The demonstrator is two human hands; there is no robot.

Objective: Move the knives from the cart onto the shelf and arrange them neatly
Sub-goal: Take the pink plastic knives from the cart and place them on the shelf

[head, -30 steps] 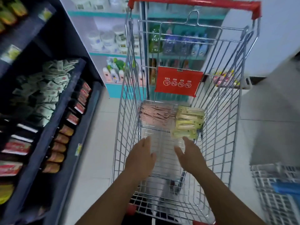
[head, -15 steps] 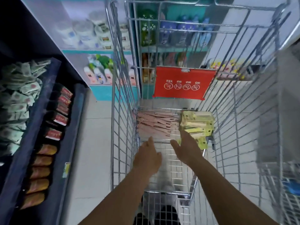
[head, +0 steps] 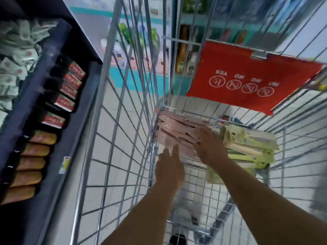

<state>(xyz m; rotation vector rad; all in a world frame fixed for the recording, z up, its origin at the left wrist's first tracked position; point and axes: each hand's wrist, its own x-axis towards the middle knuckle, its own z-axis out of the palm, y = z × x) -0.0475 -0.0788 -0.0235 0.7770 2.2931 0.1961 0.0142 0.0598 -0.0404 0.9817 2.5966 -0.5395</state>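
While both arms reach down inside the wire cart [head: 123, 138], the knives sit at its far end in two stacks on the cart floor: pink knife packs [head: 175, 128] against the left wall, green knife packs [head: 247, 144] just beside them on the right. Right hand [head: 208, 147] lies flat on the pink stack, fingers spread and straight, pressing on top, not curled round anything. Left hand [head: 169, 167] hovers at the near edge of the pink stack, fingers extended and relaxed; contact with the packs is blurred, cannot tell. Cart floor near the person is bare mesh, so there's room between the stacks and the near end. Left wall of the cart runs close beside the left hand. Red flap [head: 247, 75] with printed icons hangs tilted over the far end, above the green stack. Dark shelf [head: 58, 71] stands to the left of the cart with a strip of tiled floor [head: 92, 156] between. Its lower tier holds a row of red-labelled packs [head: 65, 101] and orange packs [head: 31, 165] along the front edge; the upper tier holds pale green sachets [head: 16, 50].
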